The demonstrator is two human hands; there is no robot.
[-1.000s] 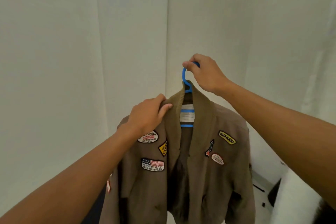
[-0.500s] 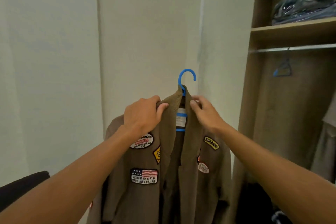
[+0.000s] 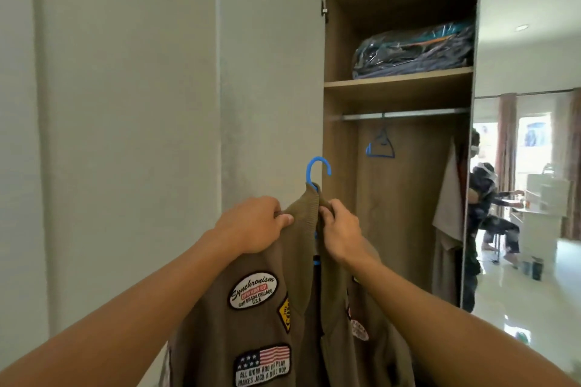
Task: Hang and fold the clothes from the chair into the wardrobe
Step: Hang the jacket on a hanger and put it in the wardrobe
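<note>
A brown jacket [image 3: 261, 317] with several sewn patches hangs on a blue hanger [image 3: 317, 170], held up in front of me. My left hand [image 3: 251, 225] grips the jacket's left collar. My right hand [image 3: 341, 229] pinches the right collar just under the hanger's hook. The open wooden wardrobe [image 3: 338, 148] stands right behind, to the right. Its metal rail [image 3: 405, 113] runs under a shelf, higher than the hook and further right.
An empty blue hanger [image 3: 380, 146] hangs on the rail, and a beige garment [image 3: 448, 214] hangs at the wardrobe's right side. A plastic-wrapped bundle [image 3: 415, 52] lies on the upper shelf. A mirrored door [image 3: 534, 229] on the right reflects a person in a room. White wall fills the left.
My right hand left the hanger hook and took the right collar. The view swung right, bringing the open wardrobe fully into sight, with the jacket closer to it.
</note>
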